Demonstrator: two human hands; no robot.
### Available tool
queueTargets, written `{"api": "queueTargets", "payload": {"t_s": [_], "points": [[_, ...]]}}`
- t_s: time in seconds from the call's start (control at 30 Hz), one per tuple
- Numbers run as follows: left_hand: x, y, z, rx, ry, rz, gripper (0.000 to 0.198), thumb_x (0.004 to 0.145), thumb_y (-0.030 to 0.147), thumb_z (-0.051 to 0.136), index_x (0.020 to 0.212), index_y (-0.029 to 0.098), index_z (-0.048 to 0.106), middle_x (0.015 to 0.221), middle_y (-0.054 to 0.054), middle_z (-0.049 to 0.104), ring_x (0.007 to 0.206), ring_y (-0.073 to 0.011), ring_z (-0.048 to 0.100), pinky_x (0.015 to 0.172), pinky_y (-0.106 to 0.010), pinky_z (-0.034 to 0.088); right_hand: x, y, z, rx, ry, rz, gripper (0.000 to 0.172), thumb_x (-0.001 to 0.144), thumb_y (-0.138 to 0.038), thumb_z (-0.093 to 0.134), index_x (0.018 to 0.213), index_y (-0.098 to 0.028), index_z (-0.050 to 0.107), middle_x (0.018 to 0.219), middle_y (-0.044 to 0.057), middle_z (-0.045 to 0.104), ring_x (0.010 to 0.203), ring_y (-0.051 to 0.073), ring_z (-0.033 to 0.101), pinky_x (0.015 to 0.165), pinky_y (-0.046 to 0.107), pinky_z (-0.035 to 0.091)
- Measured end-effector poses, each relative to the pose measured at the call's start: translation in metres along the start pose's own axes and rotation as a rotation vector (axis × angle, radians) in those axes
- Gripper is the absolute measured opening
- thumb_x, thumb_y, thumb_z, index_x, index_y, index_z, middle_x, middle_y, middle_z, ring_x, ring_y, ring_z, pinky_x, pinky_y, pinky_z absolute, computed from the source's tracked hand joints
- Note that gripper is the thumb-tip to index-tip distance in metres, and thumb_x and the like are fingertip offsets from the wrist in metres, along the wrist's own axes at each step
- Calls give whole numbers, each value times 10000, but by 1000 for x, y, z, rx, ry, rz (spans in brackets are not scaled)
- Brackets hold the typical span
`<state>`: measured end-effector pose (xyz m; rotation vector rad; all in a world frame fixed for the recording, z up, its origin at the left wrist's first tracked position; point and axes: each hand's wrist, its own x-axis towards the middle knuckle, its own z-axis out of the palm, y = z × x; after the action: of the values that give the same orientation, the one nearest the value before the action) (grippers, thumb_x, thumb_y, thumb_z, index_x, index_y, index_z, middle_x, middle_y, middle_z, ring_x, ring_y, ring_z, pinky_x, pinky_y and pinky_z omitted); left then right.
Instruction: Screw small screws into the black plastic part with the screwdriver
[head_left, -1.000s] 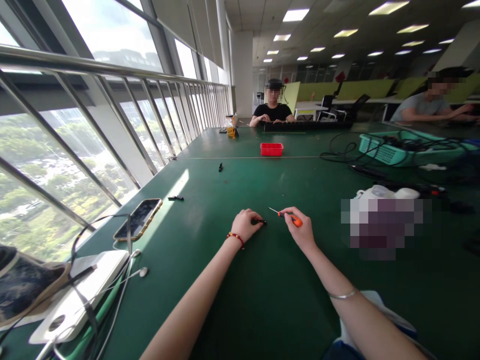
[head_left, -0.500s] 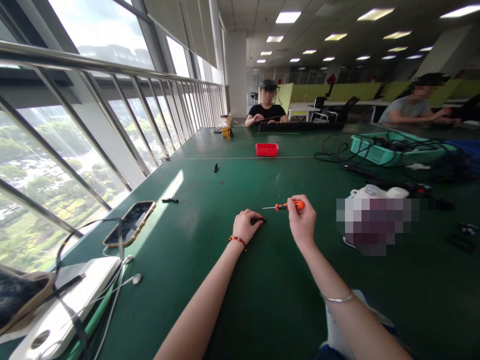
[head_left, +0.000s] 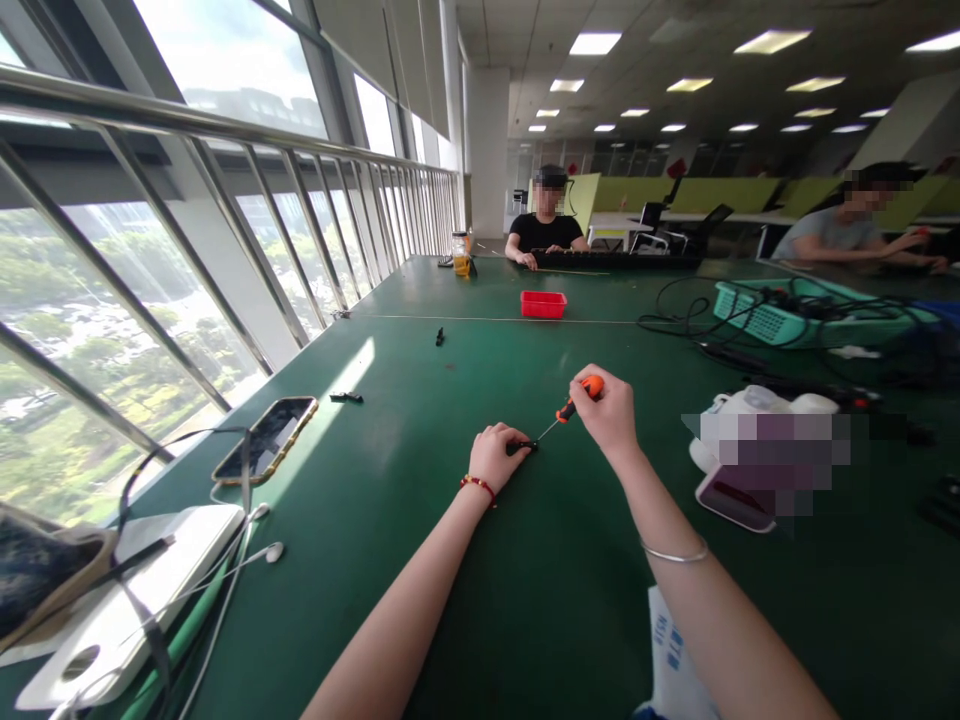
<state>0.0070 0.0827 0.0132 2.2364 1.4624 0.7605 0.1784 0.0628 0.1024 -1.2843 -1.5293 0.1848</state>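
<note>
My left hand [head_left: 496, 456] rests on the green table, fingers closed round a small black part [head_left: 527, 445] whose right end sticks out past the fingertips. My right hand [head_left: 609, 412] grips the handle of an orange and black screwdriver [head_left: 565, 408]. The screwdriver slants down to the left, its thin tip at the exposed end of the black part; whether it touches cannot be made out. Two similar black pieces lie apart on the table, one black piece [head_left: 346, 398] by the strip of sunlight and another black piece [head_left: 440, 337] farther off.
A phone [head_left: 266, 440], white earphones [head_left: 274, 552] and a white board [head_left: 135, 610] lie at left. A red tray [head_left: 544, 305] stands ahead. On the right are a teal basket [head_left: 784, 325] of cables and a white bottle-like object [head_left: 750, 410]. Two people sit across the table.
The screwdriver has tilted from nearly level to pointing down, and its tip has come to the black part. My left hand stays in about the same place. The view has shifted slightly.
</note>
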Motion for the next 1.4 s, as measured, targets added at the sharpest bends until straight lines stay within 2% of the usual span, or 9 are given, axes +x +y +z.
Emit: {"api": "queueTargets", "payload": {"t_s": [0.2, 0.43, 0.77, 0.97, 1.1, 1.17, 1.27, 1.33, 1.4], "points": [[0, 0, 1, 7, -6, 2, 131, 788, 273, 624, 879, 227, 705, 920, -24, 652, 899, -192, 566, 835, -340, 431, -3, 7, 4, -37, 52, 54, 177, 741, -309, 495, 590, -221, 466, 539, -18, 480, 535, 131, 460, 559, 259, 374], [0, 2, 0, 9, -9, 0, 133, 787, 270, 627, 889, 235, 705, 918, -21, 652, 892, -188, 565, 837, -334, 433, -7, 7, 9, -83, -2, 59, 194, 756, -339, 492, 604, -221, 477, 539, -18, 481, 527, 132, 469, 560, 260, 380], [0, 2, 0, 15, -8, 7, 138, 793, 275, 620, 891, 230, 705, 917, -26, 650, 883, -187, 564, 827, -338, 433, -6, 8, 6, -71, 2, 71, 186, 758, -323, 496, 605, -220, 471, 540, -18, 485, 540, 132, 480, 549, 251, 371], [0, 2, 0, 21, -12, 6, 142, 791, 277, 619, 894, 229, 704, 923, -29, 652, 883, -186, 564, 827, -337, 433, -5, 4, 4, -130, -41, 74, 375, 837, -476, 428, 572, -213, 461, 510, -11, 476, 508, 123, 457, 508, 241, 321], [0, 2, 0, 21, -9, 2, 137, 785, 269, 625, 888, 231, 706, 914, -25, 654, 882, -189, 563, 830, -336, 436, -3, -3, 0, -173, -83, 95, 127, 767, -346, 500, 801, -225, 522, 583, -30, 517, 528, 132, 482, 498, 237, 318], [0, 2, 0, 19, -10, -1, 138, 782, 264, 628, 889, 229, 706, 913, -24, 654, 882, -190, 563, 830, -334, 437, -2, -6, -2, -202, -115, 99, 173, 733, -286, 507, 897, -231, 501, 601, -43, 520, 516, 131, 481, 483, 232, 309], [0, 3, 0, 13, -10, -4, 140, 779, 258, 631, 893, 228, 707, 916, -22, 654, 885, -189, 563, 838, -332, 437, -2, -9, -4, -265, -138, 69, 147, 787, -372, 486, 811, -231, 520, 598, -25, 540, 522, 134, 494, 465, 225, 284], [0, 3, 0, 13, -11, -3, 141, 778, 257, 632, 894, 231, 707, 918, -22, 653, 886, -188, 564, 840, -331, 438, -2, -10, -4, -296, -134, 55, 277, 824, -456, 452, 699, -221, 529, 576, -5, 549, 523, 136, 501, 458, 226, 273], [0, 3, 0, 14, -12, -1, 141, 779, 257, 631, 895, 235, 707, 921, -21, 653, 888, -189, 564, 839, -331, 438, -2, -12, -5, -318, -138, 61, 302, 832, -462, 446, 674, -220, 536, 572, 3, 557, 525, 140, 507, 458, 229, 274]]}}
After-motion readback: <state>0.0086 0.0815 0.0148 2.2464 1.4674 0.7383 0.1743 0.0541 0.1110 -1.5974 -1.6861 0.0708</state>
